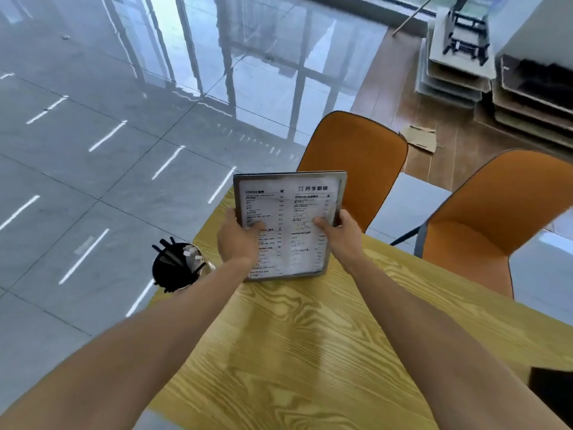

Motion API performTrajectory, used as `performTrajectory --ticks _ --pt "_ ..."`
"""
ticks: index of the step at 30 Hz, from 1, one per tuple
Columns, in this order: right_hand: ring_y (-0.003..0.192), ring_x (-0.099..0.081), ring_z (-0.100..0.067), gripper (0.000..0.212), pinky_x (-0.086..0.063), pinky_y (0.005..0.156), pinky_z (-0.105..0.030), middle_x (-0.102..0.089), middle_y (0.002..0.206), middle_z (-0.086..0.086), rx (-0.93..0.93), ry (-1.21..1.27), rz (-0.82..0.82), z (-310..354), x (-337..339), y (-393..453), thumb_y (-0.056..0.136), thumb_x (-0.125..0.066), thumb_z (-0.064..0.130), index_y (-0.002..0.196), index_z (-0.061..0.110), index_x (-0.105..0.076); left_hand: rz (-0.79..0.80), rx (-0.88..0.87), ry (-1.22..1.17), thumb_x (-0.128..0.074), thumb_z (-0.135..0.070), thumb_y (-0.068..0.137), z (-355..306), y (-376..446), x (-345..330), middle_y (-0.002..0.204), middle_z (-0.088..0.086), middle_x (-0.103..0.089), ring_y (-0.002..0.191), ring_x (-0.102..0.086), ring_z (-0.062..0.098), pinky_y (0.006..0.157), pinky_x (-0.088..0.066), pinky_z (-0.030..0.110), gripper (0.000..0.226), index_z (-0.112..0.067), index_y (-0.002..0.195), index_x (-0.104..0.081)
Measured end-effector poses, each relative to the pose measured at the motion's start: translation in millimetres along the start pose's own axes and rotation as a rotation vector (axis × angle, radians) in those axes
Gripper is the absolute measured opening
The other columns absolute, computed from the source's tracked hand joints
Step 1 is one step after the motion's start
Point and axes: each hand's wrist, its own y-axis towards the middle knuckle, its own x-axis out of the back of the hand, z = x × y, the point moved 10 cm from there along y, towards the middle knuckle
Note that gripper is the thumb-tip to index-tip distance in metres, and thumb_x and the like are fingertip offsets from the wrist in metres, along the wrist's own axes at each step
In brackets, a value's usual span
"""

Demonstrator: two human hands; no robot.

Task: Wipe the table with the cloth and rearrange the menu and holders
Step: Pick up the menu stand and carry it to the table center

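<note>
A framed menu point(288, 209) with white pages and black print stands tilted near the far end of the yellow wood-grain table point(294, 336), its lower edge at the tabletop. My left hand point(238, 240) grips its left side, thumb on the front. My right hand point(341, 235) grips its right edge. A black cup-shaped holder point(175, 268) with black straws and white packets stands at the table's left edge, left of my left forearm. No cloth is visible.
Two orange chairs point(356, 156) point(496, 212) stand past the table's far right side. A dark object point(548, 392) sits at the table's near right edge. Grey tiled floor point(93, 150) lies left. Stacked cardboard boxes point(496, 88) are at the back right.
</note>
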Motion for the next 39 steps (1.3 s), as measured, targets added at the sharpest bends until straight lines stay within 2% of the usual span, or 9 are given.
performTrajectory --ticks 3,9,12,15,18,21,25,33,39 --pt "0.095 -0.068 -0.014 0.039 -0.060 0.080 -0.041 -0.070 0.102 0.008 -0.035 0.021 -0.085 -26 50 -25 0.085 -0.078 0.040 0.108 0.013 -0.063 0.083 -0.043 0.011 -0.083 -0.025 0.077 -15 -32 -31 0.087 -0.011 -0.062 0.078 -0.062 0.016 0.062 -0.045 0.027 0.034 -0.025 0.095 -0.053" --pt "0.095 -0.069 -0.011 0.033 -0.059 0.083 -0.045 -0.072 0.104 0.010 -0.079 0.061 -0.211 -81 147 -86 0.087 -0.076 0.042 0.109 0.021 -0.065 0.254 -0.113 0.005 -0.084 -0.027 0.077 -35 -109 -98 0.089 -0.011 -0.067 0.083 -0.068 0.017 0.072 -0.057 0.035 0.034 -0.027 0.097 -0.056" --pt "0.094 -0.070 -0.008 0.033 -0.060 0.082 -0.040 -0.074 0.106 0.013 -0.105 0.111 -0.269 -107 189 -118 0.085 -0.077 0.040 0.113 0.025 -0.067 0.331 -0.152 0.010 -0.084 -0.029 0.077 -44 -149 -128 0.094 -0.008 -0.069 0.084 -0.068 0.015 0.067 -0.055 0.030 0.035 -0.025 0.098 -0.057" --pt "0.092 -0.069 -0.005 0.036 -0.058 0.077 -0.033 -0.073 0.105 0.013 -0.152 0.126 -0.337 -132 225 -152 0.084 -0.078 0.042 0.114 0.025 -0.067 0.390 -0.168 0.021 -0.085 -0.033 0.075 -43 -186 -154 0.091 -0.011 -0.069 0.085 -0.068 0.016 0.075 -0.059 0.040 0.036 -0.026 0.097 -0.057" --pt "0.090 -0.068 -0.004 0.034 -0.054 0.073 -0.026 -0.073 0.104 0.012 -0.193 0.144 -0.403 -156 254 -182 0.085 -0.078 0.037 0.114 0.022 -0.067 0.440 -0.186 0.039 -0.085 -0.032 0.076 -44 -220 -176 0.090 -0.011 -0.067 0.086 -0.068 0.016 0.078 -0.058 0.042 0.035 -0.025 0.096 -0.057" --pt "0.093 -0.069 -0.006 0.034 -0.057 0.077 -0.029 -0.073 0.104 0.012 -0.216 0.181 -0.441 -177 276 -203 0.085 -0.079 0.034 0.114 0.021 -0.067 0.480 -0.205 0.050 -0.085 -0.031 0.076 -43 -250 -195 0.093 -0.009 -0.068 0.089 -0.068 0.018 0.079 -0.058 0.042 0.034 -0.024 0.096 -0.059" --pt "0.092 -0.066 0.000 0.032 -0.053 0.070 -0.019 -0.072 0.104 0.012 -0.221 0.175 -0.466 -192 294 -220 0.086 -0.078 0.031 0.115 0.020 -0.068 0.493 -0.224 0.064 -0.084 -0.031 0.076 -41 -271 -209 0.091 -0.011 -0.067 0.089 -0.067 0.016 0.078 -0.056 0.038 0.034 -0.023 0.097 -0.059" --pt "0.097 -0.068 -0.011 0.029 -0.059 0.084 -0.038 -0.072 0.106 0.006 -0.239 0.165 -0.509 -225 323 -235 0.085 -0.078 0.029 0.110 0.018 -0.067 0.494 -0.253 0.091 -0.084 -0.030 0.077 -42 -303 -235 0.093 -0.006 -0.068 0.086 -0.065 0.019 0.073 -0.055 0.038 0.033 -0.025 0.092 -0.056" --pt "0.100 -0.068 -0.012 0.032 -0.058 0.086 -0.038 -0.072 0.108 0.006 -0.238 0.162 -0.507 -231 332 -235 0.086 -0.078 0.030 0.113 0.018 -0.067 0.483 -0.278 0.118 -0.083 -0.031 0.078 -43 -311 -244 0.095 -0.004 -0.068 0.087 -0.065 0.020 0.074 -0.054 0.039 0.033 -0.026 0.094 -0.055"
